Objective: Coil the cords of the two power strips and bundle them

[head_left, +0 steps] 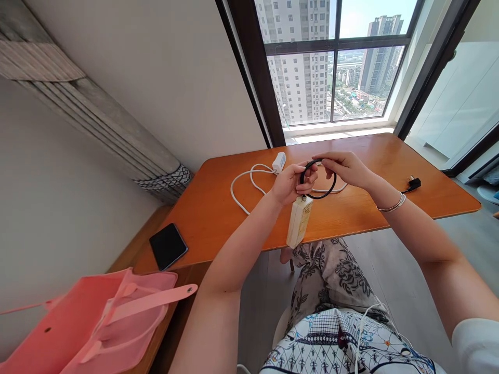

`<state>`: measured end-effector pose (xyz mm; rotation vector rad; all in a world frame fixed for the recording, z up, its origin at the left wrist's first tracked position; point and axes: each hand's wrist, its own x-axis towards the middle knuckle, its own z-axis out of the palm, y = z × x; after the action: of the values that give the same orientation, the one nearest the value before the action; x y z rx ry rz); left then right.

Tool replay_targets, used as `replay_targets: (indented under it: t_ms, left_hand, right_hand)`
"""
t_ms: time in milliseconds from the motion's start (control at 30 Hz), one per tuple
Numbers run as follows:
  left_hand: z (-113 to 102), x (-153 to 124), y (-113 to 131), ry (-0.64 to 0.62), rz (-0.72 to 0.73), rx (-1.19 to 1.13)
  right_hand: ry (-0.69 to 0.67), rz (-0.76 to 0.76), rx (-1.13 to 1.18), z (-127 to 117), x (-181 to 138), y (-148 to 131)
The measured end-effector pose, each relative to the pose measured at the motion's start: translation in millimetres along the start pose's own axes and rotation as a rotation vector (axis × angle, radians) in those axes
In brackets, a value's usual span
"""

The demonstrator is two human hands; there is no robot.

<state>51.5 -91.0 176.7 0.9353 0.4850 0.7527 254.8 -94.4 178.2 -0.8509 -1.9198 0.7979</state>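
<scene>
A black cable (pixel 320 197) is bent into a round loop between my two hands above the table. My left hand (pixel 289 183) is closed around the loop's left side. At the top of the loop, the fingers of my right hand (pixel 349 169) pinch the cable. Just below my left hand, an off-white power adapter (pixel 299 222) with a yellowed label stands tilted near the table's front edge. Whether it hangs or rests there I cannot tell. A black plug (pixel 414 183) lies on the table to the right, a short piece of black cord showing beside it.
Behind my left hand a white charger (pixel 279 162) lies with a looped white cable (pixel 233 189) on the orange-brown table (pixel 210 208). A black phone (pixel 168 246) is at the left edge, near an open pink bag (pixel 89 311). A window (pixel 333 78) is beyond the table.
</scene>
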Motion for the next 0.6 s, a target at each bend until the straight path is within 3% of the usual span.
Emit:
replay_targets:
  t_ms: [233,400,500,600]
  left_hand:
    - [3.6,0.9,-2.1,0.093,-0.055,-0.057]
    - [-2.2,-5.6,3.8,0.158,-0.061,-0.146]
    - [-3.6,-8.3,5.9,0.142,-0.103,-0.164]
    - [-2.0,-7.5,4.8,0.109,-0.134,-0.186]
  right_hand:
    - [0.026,-0.010,-0.256,-2.6,-8.6,12.1]
    - [0.060,-0.198,-0.598,-16.5,-36.0,48.2]
    - [0.211,-0.290,-0.747,-28.0,-48.5,64.6]
    - [0.358,-0.282,-0.763,-28.4,-50.0,72.3]
